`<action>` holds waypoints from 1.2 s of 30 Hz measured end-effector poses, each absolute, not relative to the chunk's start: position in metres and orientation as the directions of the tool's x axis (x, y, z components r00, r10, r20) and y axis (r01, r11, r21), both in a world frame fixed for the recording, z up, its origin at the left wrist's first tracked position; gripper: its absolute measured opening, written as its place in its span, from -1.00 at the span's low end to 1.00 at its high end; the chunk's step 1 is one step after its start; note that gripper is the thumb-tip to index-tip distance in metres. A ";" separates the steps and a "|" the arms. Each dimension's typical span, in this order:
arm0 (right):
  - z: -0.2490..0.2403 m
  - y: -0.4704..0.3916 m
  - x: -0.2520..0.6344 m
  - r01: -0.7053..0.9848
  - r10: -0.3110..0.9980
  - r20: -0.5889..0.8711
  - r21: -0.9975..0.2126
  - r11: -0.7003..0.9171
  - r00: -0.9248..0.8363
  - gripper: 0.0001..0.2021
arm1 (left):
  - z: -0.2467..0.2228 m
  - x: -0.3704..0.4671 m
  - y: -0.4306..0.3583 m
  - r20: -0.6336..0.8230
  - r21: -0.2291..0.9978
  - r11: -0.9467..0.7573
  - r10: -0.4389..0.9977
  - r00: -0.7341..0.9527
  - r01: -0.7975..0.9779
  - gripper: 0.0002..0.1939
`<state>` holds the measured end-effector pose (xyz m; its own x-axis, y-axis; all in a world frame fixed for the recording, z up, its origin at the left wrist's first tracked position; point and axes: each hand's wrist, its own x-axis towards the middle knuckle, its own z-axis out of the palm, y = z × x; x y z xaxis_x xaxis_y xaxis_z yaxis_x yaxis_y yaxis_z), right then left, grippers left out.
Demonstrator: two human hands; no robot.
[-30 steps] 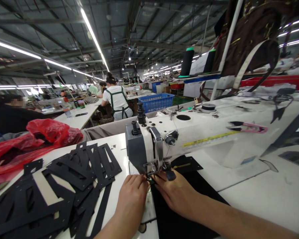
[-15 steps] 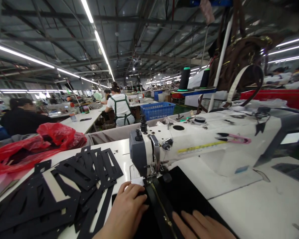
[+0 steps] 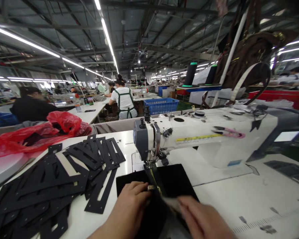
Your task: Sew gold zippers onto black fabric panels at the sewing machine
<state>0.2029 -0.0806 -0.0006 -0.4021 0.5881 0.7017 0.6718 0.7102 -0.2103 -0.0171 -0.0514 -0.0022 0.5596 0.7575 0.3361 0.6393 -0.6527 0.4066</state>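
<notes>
Sewing station, head view. A black fabric panel (image 3: 178,179) lies at lower center on the white table (image 3: 229,197), its upper part just in front of the needle area of the sewing machine (image 3: 194,131). A dark strip with a gold-colored zipper line (image 3: 153,178) runs down the panel from beneath the machine head. The left hand (image 3: 132,205), bottom center, rests on the panel with fingers partly curled; whether it pinches the fabric cannot be told. The right hand (image 3: 204,215), lower right of center, is blurred, its fingers bent beside a grayish edge (image 3: 173,203); its grip cannot be told. Overlapping black cut pieces (image 3: 62,189) fill the lower left, below a red plastic bag (image 3: 64,124). Pink-handled snips (image 3: 233,133) lie against the machine arm, right of center.
</notes>
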 end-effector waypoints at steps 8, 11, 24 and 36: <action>0.046 -0.055 0.205 0.665 0.751 0.611 -0.455 0.592 -0.251 -0.79 | 0.011 0.010 -0.053 0.623 0.506 -0.733 0.676 0.395 0.456 -0.72; 0.040 -0.057 0.206 0.680 0.679 0.684 -0.366 0.635 -0.267 -0.82 | 0.007 0.011 -0.046 0.628 0.454 -0.745 0.657 0.417 0.489 -0.70; 0.036 -0.067 0.206 0.719 0.485 0.757 -0.029 0.694 -0.438 -0.72 | -0.001 0.003 -0.030 0.676 0.366 -0.822 0.557 0.483 0.437 -0.78; 0.034 -0.066 0.203 0.698 0.443 0.769 0.006 0.716 -0.461 -0.79 | 0.002 0.007 -0.028 0.638 0.366 -0.761 0.625 0.451 0.536 -0.84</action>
